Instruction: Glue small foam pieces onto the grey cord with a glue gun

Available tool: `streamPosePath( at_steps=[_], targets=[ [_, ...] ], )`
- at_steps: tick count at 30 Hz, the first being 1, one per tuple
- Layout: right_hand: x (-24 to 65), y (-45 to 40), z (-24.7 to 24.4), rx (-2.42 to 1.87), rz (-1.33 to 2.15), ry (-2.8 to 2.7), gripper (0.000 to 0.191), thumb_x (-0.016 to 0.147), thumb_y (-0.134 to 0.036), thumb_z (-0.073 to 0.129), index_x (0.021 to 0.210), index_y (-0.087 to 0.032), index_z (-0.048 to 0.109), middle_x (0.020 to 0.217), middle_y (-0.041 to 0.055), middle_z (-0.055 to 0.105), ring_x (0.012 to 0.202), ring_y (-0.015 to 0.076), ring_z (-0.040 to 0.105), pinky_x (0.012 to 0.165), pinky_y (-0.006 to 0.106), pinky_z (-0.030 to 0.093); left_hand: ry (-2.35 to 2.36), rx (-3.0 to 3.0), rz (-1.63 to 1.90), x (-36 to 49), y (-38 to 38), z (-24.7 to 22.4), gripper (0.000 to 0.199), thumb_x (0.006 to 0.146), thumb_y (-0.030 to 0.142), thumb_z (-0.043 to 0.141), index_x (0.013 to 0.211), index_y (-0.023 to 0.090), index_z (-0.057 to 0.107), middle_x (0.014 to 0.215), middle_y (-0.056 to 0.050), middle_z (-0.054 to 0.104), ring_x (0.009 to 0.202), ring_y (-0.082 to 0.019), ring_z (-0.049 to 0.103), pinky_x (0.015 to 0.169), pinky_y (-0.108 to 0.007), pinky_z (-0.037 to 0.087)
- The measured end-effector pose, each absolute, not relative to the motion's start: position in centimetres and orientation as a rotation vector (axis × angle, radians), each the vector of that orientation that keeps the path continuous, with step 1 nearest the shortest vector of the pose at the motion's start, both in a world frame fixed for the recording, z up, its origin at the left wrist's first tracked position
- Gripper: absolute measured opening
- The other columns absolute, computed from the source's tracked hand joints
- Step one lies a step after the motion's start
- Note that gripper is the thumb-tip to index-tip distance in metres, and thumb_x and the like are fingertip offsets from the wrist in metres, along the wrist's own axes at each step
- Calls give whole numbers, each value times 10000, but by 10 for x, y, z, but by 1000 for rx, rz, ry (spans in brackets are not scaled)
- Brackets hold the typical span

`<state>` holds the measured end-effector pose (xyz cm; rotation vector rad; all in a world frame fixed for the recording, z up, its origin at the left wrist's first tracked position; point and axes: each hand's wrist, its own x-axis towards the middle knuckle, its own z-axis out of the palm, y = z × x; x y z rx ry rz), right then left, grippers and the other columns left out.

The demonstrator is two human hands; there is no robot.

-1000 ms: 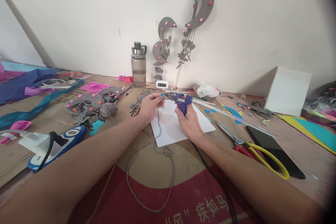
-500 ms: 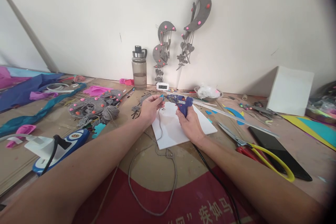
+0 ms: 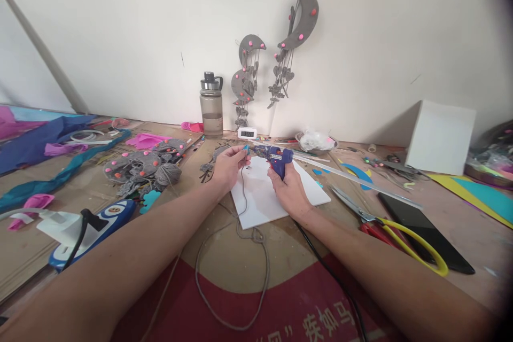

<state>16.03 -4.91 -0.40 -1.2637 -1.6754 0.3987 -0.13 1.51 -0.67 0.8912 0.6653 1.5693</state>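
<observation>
My right hand (image 3: 289, 188) grips a blue hot glue gun (image 3: 277, 158) by its handle, a long clear glue stick (image 3: 356, 177) jutting from its back end. The gun's nozzle points left, close to a small blue piece (image 3: 246, 148) pinched in the fingertips of my left hand (image 3: 230, 166). Grey yarn (image 3: 245, 192) hangs from those fingers and loops down over the cardboard. Whether the nozzle touches the blue piece I cannot tell. Beneath both hands lies a white foam board (image 3: 256, 208).
Scissors (image 3: 368, 217) with yellow handles and a black phone (image 3: 425, 232) lie at the right. To the left are a power strip (image 3: 120, 219) and grey yarn-covered shapes (image 3: 136, 166). A water bottle (image 3: 211, 109) stands near the wall, beside hanging moon ornaments (image 3: 300, 24).
The camera view has shifted slightly. Both hands keep nearly the same pose, with the nozzle still close to the blue piece.
</observation>
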Motion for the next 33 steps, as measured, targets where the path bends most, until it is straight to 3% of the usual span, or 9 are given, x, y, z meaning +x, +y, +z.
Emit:
streamPosePath(
  at_steps=[33],
  targets=[
    [161,-50,-4,-1251,408,-1668,434,866,-391,466,1226,-150,502,1111,138,662,967,268,612,875,432,466,661,889,1551,-1,17,-9,282,563,200,822,755,101,640,638,6,582,561,-94,570,548,-238,453]
  ],
)
